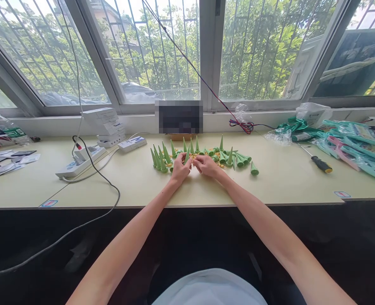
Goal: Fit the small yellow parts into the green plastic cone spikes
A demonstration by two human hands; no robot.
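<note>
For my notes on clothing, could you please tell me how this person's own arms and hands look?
The left hand and right hand wear no gloves. The left forearm and right forearm are bare, with no sleeve, watch or bracelet in view.

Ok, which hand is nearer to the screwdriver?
The right. The right hand is well left of the screwdriver; the left hand, holding a green cone, is farther left still.

Daylit barred windows (273,51) run bhnd lt-ylw table (285,182).
</note>
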